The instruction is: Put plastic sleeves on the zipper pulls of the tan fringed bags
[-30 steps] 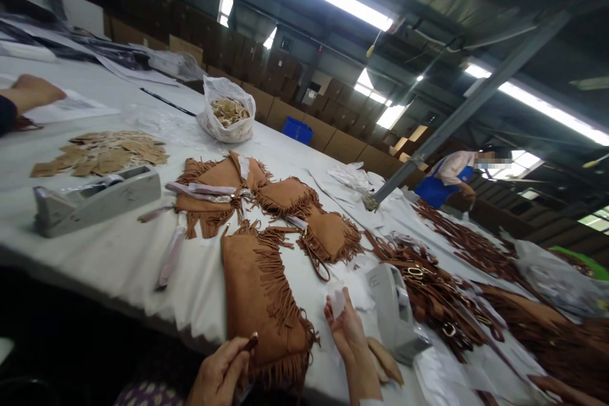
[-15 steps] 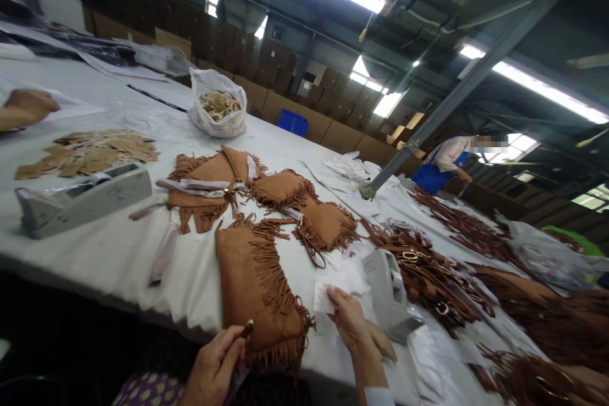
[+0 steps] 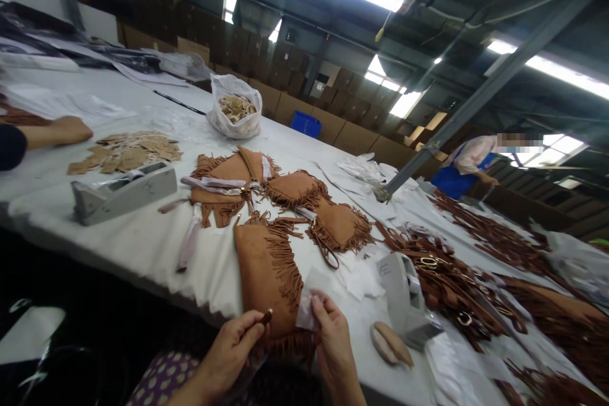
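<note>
A tan fringed suede bag (image 3: 259, 266) lies at the table's front edge, its lower end by my hands. My left hand (image 3: 233, 346) pinches a small brown strap end with gold-coloured metal (image 3: 267, 316), just over the bag's lower left side. Between the thumb and fingers of my right hand (image 3: 333, 339) is a small, thin white sheet (image 3: 310, 297), held partly over the bag's right edge. Farther back on the table lie more fringed bags (image 3: 340, 223), some with wrapped straps (image 3: 219, 185).
Grey tape dispensers stand left (image 3: 126, 191) and right (image 3: 404, 298), with a tan oval object (image 3: 392, 344) beside the right one. Brown straps with buckles (image 3: 442, 273) heap at right. Another person's hand (image 3: 71, 130) rests near tan tags (image 3: 133, 151). A plastic bag (image 3: 235, 111) stands behind.
My right hand has brought the white sheet left, over the bag's edge and closer to my left hand. The view has shifted left. The other person's hand at left shows more fully.
</note>
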Demonstrator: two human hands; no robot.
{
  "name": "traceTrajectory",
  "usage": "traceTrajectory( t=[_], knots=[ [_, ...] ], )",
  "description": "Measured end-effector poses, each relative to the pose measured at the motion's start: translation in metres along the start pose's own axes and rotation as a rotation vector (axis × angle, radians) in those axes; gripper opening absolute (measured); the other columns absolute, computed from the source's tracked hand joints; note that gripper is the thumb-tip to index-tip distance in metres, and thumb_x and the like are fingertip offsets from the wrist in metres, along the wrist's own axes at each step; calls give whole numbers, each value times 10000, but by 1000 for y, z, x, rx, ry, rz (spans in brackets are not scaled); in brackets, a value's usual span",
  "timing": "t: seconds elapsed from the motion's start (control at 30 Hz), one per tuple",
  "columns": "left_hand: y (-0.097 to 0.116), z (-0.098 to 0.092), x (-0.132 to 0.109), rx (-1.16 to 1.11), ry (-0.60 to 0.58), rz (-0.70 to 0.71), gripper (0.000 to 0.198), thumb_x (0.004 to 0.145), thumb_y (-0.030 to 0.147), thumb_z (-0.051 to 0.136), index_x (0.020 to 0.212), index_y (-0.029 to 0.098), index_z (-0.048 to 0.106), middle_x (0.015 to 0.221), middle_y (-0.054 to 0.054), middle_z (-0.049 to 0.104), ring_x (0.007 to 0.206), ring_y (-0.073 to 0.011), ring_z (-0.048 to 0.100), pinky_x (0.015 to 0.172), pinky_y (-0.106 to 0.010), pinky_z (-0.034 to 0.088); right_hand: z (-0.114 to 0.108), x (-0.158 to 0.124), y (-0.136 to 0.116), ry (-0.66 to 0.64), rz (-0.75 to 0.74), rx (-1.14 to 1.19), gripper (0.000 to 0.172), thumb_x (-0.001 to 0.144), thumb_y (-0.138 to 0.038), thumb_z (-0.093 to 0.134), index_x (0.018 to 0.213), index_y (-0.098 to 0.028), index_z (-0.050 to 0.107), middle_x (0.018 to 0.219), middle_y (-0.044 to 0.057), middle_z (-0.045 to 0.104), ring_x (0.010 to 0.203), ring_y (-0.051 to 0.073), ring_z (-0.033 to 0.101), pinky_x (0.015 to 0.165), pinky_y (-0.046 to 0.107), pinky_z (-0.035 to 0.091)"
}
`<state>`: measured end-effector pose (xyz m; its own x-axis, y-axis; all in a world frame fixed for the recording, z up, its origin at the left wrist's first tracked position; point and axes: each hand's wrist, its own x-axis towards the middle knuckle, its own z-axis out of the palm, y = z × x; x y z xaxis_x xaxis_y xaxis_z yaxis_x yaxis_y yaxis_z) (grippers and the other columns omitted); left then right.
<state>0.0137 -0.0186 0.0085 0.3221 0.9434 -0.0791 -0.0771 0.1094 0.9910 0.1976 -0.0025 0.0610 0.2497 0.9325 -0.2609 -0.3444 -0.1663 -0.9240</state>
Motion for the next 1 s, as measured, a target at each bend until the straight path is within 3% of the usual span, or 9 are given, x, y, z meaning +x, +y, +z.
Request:
traceTrajectory(
  t=[0.13,0.27,0.4,0.57,0.7,0.83,1.0],
  knots=[
    [13,-4,2,-121,-61,25,331,862,463,526,894,163,662,780,-11,575,587,-93,447,516,-174,371,16,-16,16,-107,57,-26,314,655,-362,788,878,-171,675,792,33,708,643,166,631,620,282,499],
    [22,-7,1,-148,-123,58,328,851,452,540,883,162,691,837,-25,584,568,-82,425,511,-183,361,20,-26,28,-106,81,-72,305,643,-353,799,842,-147,691,775,45,708,659,169,634,647,285,505],
    [26,-9,1,-139,-188,0,335,828,447,560,883,148,701,698,0,565,501,-72,363,487,-190,329,21,-32,36,-83,76,-123,324,630,-364,807,841,-140,705,776,55,713,654,161,631,618,259,501],
    [22,-9,1,-108,-157,-64,367,791,460,585,830,109,684,560,42,464,450,-66,325,425,-194,249,19,-35,39,-147,135,-116,437,593,-436,815,915,-158,713,780,69,726,677,209,662,599,290,514],
    [20,-9,0,-85,-171,-44,387,792,483,574,795,108,668,537,50,443,449,-68,327,417,-195,243,12,-38,35,-172,194,-173,435,581,-451,816,852,-122,734,755,86,726,658,218,660,589,291,503],
    [17,-4,-1,-50,-92,-8,376,828,470,525,779,118,647,587,21,525,453,-67,357,411,-187,257,7,-40,28,-24,191,-10,372,562,-393,836,810,-139,724,775,62,728,676,189,649,625,277,509],
    [5,0,1,-61,-4,-11,386,821,449,531,990,120,642,612,8,581,456,-83,425,417,-182,309,10,-35,24,171,165,220,326,550,-337,840,788,-187,675,758,10,707,650,157,625,546,246,489]
  ],
)
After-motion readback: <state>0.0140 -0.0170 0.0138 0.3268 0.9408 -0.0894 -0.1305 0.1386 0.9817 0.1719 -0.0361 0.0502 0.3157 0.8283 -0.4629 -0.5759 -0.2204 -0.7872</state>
